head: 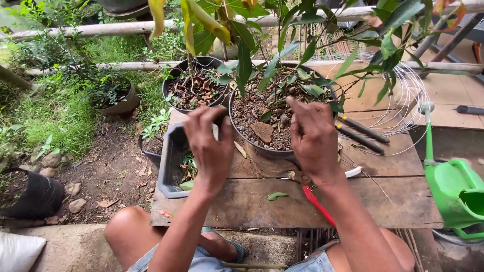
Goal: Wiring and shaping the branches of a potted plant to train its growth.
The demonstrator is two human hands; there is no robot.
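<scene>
Outdoors, at a worn wooden table [302,201] beside grass and bare soil. Left hand [209,148] hovers with fingers loosely curled, holding nothing, at the near rim of the big black pot [262,148] (stones over its soil); right hand [315,138] rests there, fingers bent, seemingly empty.

Outdoor garden plot, daylight, as we record it: a weathered wooden table [383,201]; bare soil [108,171] with scattered stones [50,161]; a patch of grass [60,116]; bamboo rails [126,27] laid across the back; paved slabs [448,95] at right; and a concrete ledge [75,247] along the near edge, unswept.
</scene>
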